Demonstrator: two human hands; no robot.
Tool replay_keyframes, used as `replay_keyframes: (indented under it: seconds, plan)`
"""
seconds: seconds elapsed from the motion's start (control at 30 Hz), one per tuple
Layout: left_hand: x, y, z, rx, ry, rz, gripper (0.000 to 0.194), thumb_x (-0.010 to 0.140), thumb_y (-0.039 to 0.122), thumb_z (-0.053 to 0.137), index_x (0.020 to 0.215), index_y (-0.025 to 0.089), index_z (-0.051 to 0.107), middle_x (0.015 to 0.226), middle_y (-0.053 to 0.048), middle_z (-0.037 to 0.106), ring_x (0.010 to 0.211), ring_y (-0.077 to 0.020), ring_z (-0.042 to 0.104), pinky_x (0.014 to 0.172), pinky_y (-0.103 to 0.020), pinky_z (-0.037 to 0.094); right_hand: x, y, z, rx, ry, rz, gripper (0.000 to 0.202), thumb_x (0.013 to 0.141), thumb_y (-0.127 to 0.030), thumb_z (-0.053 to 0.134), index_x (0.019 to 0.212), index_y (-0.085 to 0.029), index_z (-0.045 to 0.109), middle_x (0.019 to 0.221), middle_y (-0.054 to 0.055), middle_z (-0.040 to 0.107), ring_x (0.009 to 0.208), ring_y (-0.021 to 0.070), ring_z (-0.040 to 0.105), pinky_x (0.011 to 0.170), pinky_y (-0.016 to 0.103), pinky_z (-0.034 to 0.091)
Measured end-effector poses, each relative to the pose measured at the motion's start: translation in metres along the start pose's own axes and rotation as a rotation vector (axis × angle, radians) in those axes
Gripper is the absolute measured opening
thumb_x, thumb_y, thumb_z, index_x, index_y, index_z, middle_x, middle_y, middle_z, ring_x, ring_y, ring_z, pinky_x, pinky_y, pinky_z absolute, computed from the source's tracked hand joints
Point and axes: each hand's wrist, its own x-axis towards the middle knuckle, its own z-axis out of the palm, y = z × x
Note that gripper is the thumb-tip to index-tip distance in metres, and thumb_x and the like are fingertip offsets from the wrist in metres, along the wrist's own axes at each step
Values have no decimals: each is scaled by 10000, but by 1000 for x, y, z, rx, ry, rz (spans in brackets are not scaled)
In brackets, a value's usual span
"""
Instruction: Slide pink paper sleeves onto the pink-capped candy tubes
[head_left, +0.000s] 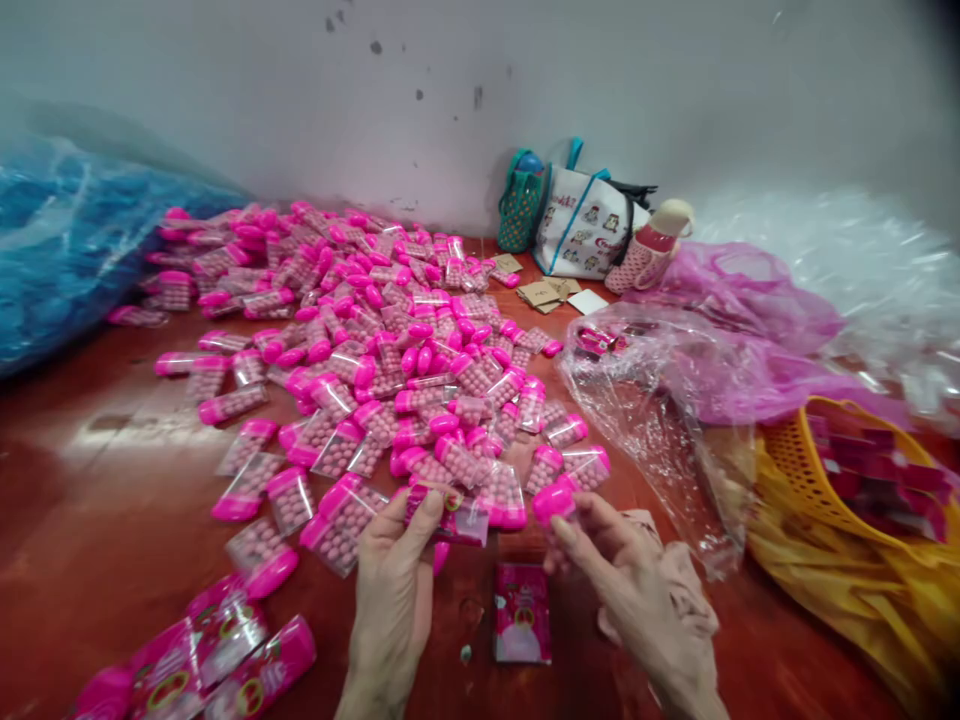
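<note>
My left hand [397, 570] pinches a printed pink sleeve [456, 517] by its left end, held level. To its right, my right hand [619, 570] grips a small pink-capped container [556, 503] near the cap; its lower part is blurred and partly behind the fingers. The two held items are apart. Between my wrists a printed pink card or sleeve [523, 612] lies on the red-brown surface [112, 500]. Beyond my hands spreads a big heap of pink-capped clear containers [337, 400] filled with pink balls.
Several containers in printed sleeves [225, 640] lie at the lower left. On the right are a yellow basket [802, 465] of pink sleeves, clear plastic [660, 420] and a crumpled cloth [686, 590]. A blue bag [67, 240] stands left; a white bag [581, 225] leans on the wall.
</note>
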Motion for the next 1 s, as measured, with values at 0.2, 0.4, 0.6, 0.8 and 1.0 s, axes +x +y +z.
replay_keyframes:
  seconds: [0.2, 0.4, 0.6, 0.8, 1.0]
  plan:
    - [-3, -3, -4, 86, -47, 145, 112, 658, 243, 733, 748, 179, 710, 703, 8, 687, 652, -101, 598, 607, -181, 485, -6, -22, 21, 385, -188, 225, 244, 788, -390, 628, 863, -164, 579, 615, -37, 518, 459, 60, 471, 424, 166, 430]
    - [-1, -5, -13, 202, -199, 213, 98, 738, 206, 660, 825, 200, 704, 857, -4, 673, 759, -121, 596, 694, -200, 465, -5, -12, 37, 381, -194, 253, 265, 798, -408, 608, 860, -152, 581, 595, -46, 474, 446, 49, 405, 408, 159, 387]
    - [4, -3, -16, 150, -322, 127, 237, 711, 228, 675, 944, 195, 692, 928, -81, 680, 836, -208, 623, 726, -285, 489, -5, -10, 30, 278, -247, 262, 227, 751, -365, 669, 816, -151, 625, 583, -46, 486, 476, 44, 366, 433, 150, 312]
    - [6, -3, -18, 114, -442, 65, 276, 712, 228, 663, 983, 186, 693, 1068, -119, 643, 922, -249, 604, 790, -324, 476, -9, -5, 24, 385, -349, 353, 395, 714, -327, 701, 1081, -219, 600, 774, -6, 602, 552, 61, 427, 495, 164, 343]
    - [12, -1, -26, 222, -523, 31, 269, 748, 218, 634, 1009, 179, 684, 1184, -127, 588, 1011, -266, 562, 847, -339, 444, -12, 2, 26, 120, -215, 242, 348, 688, -304, 706, 1010, -199, 626, 669, -29, 494, 533, 74, 377, 492, 187, 352]
